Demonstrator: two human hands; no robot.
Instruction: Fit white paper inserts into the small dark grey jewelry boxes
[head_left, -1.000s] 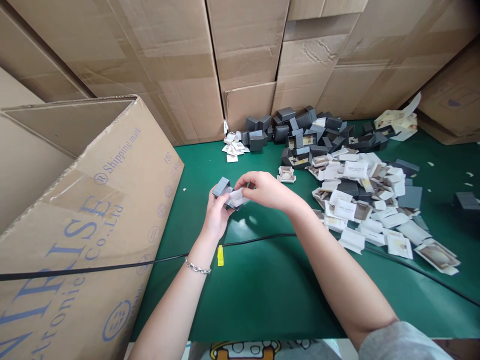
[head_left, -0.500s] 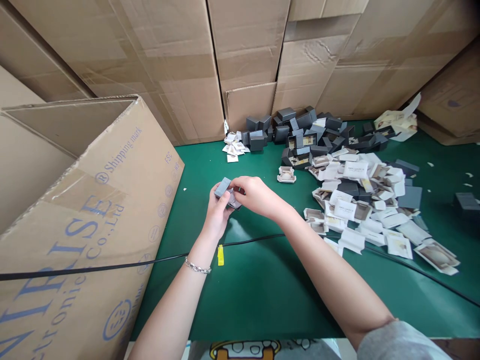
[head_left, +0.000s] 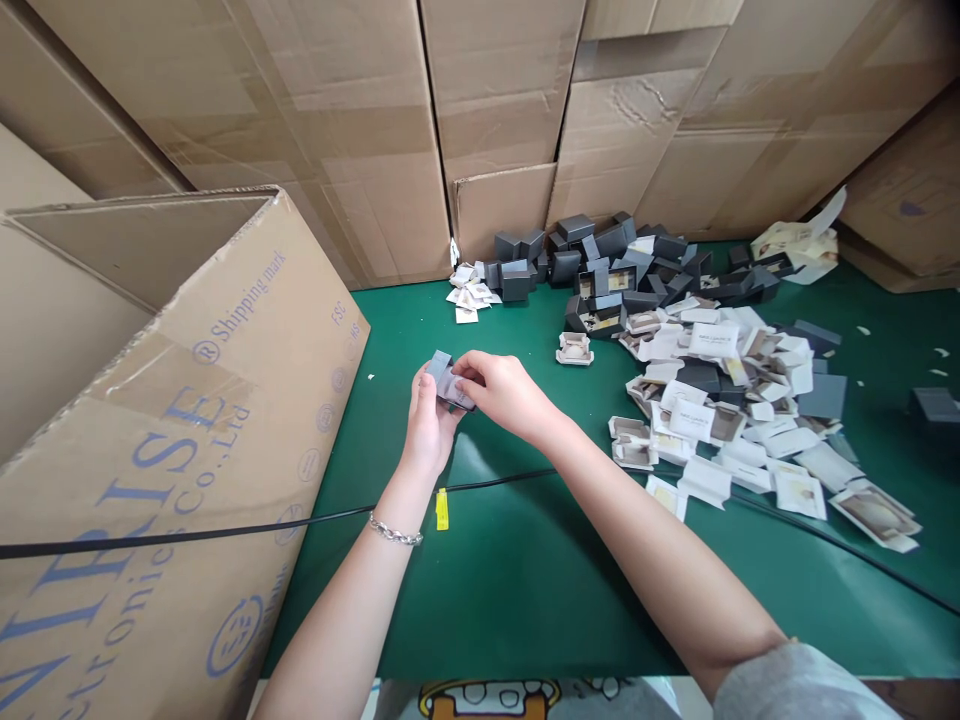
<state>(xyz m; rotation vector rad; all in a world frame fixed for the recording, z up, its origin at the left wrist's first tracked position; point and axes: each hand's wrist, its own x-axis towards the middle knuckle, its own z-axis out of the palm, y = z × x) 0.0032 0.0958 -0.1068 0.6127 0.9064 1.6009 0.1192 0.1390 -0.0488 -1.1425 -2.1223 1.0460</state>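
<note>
Head view: small grey box (head_left: pixel 444 376) held above green table (head_left: pixel 525 580), near centre. Left hand (head_left: pixel 429 425) gripped box from below, at 6 o'clock of it. Right hand (head_left: pixel 504 390) pinched box's right edge, lying at 3 o'clock of it. Both hands touching; neither nearer. Box's long axis ran 10-to-4 o'clock, tilted. Pale insert inside, not clear. Big carton (head_left: pixel 172 440) at 9 o'clock, printed "Shipping mark", "FSC", partly "…RISE …ronic Co.,Ltd". Pile of grey boxes (head_left: pixel 600 265) at 1 o'clock, well apart. Black cable (head_left: pixel 315 520) with yellow tag (head_left: pixel 442 509) under wrists.
</note>
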